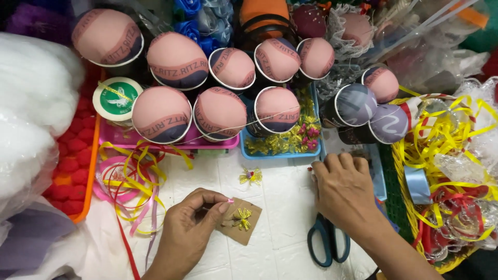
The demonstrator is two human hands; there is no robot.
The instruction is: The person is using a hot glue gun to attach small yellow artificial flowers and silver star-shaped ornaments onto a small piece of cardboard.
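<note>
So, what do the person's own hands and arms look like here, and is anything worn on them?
Both are bare: the left hand and right hand show no gloves, rings or watch. The forearms in view carry no sleeves. Fingernails are short and unpainted.

A round green-and-white label [118, 98] tops a container at the left, just beside the pink tray [171, 142]; a clear plastic bag of white stuffing [31, 114] bulges along the left edge, against the orange tray [88, 176]; crumpled clear wrapping [441, 57] lies at the upper right, its contents too blurred to tell; more clear film [461, 171] sits among ribbons in the yellow basket [402, 176]; a small brown card [241, 220] lies on the white table [280, 207].
</note>
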